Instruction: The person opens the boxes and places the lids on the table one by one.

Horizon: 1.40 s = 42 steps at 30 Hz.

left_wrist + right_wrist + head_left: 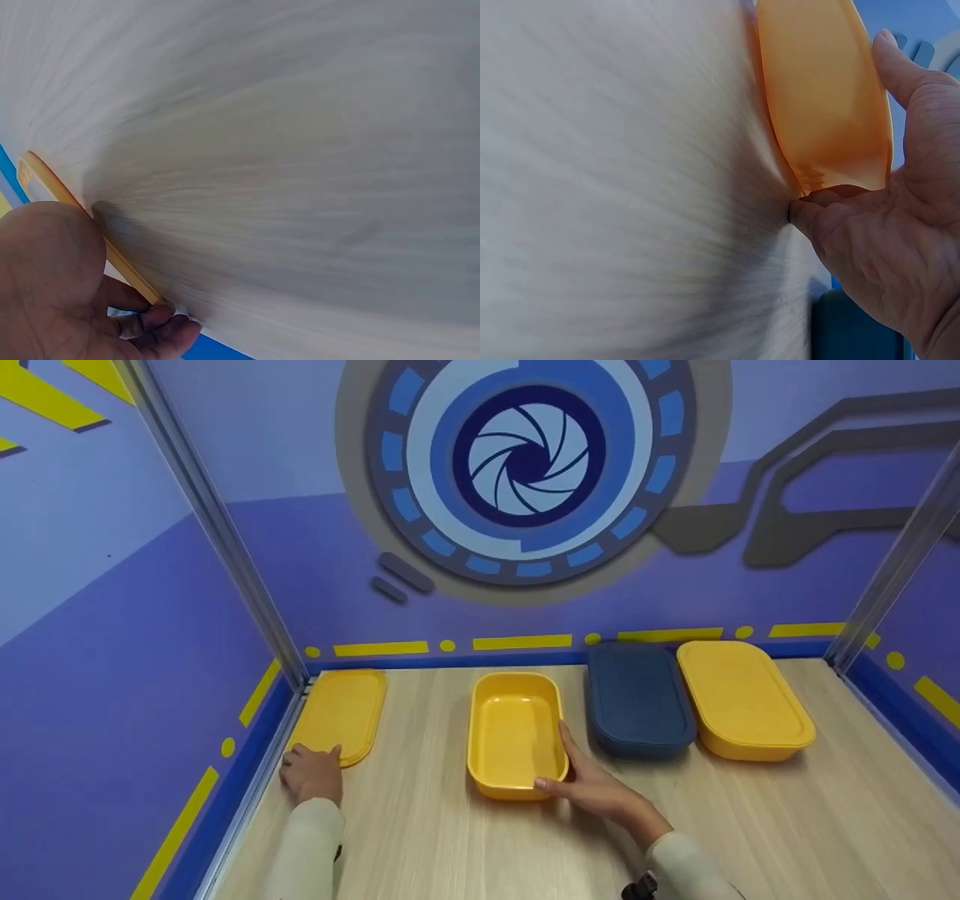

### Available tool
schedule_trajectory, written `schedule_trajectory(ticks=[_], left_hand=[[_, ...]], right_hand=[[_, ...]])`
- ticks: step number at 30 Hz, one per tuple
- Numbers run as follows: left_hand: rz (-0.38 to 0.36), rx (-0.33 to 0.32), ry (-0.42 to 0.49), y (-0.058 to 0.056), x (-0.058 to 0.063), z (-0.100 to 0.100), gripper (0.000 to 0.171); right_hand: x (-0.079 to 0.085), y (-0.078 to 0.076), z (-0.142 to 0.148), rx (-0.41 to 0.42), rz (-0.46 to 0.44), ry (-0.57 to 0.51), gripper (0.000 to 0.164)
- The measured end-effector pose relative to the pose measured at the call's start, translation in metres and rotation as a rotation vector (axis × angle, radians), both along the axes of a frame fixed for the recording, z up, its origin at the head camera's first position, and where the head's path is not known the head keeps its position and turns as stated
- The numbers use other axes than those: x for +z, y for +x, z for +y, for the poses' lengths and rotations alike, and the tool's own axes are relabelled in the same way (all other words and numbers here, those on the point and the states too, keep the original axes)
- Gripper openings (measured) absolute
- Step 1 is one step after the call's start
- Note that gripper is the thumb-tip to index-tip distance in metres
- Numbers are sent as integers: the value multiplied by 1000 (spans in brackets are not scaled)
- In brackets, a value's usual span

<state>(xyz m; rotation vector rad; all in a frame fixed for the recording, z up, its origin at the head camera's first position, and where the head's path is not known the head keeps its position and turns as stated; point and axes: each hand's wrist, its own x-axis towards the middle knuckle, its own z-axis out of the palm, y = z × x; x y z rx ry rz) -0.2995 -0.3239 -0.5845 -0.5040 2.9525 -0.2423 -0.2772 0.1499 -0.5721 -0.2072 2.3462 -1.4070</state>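
Note:
A yellow lid (pixel 341 709) lies flat at the table's left end. My left hand (pixel 311 775) grips its near end, the thumb at the right edge and the fingers toward the left corner. In the left wrist view the lid (pixel 127 274) shows as a thin strip beside the left hand (pixel 56 292). An uncovered yellow lunch box (pixel 517 735) stands mid-table, with nothing inside. My right hand (pixel 600 790) holds its near right corner, thumb on the near rim and fingers along the right side. From the right wrist, the box wall (pixel 821 90) rises next to the right hand (pixel 900 210).
Right of the uncovered box stand a dark blue lidded box (pixel 637 701) and a yellow lidded box (pixel 746 697), side by side near the back wall. Printed panels (pixel 525 615) enclose the wooden table (pixel 435 840) at the back and sides, with metal posts (pixel 217 525) at the corners.

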Motion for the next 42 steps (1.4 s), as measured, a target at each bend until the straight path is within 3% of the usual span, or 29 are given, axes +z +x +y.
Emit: schedule_trajectory(ticks=[14,23,35,42], left_hand=[[8,-8,38,3,4,5,67],[64,21,44,6,-2,3,71],[67,13,39,4,-2,6,72],[50,58,101,3,1,2,74]], right_hand=[[4,1,5,41,29,-15,119],[-1,0,3,39,24,-43,120],[-2,3,5,28,31,-19,122],[-3,2,0,47,27,-115,119]])
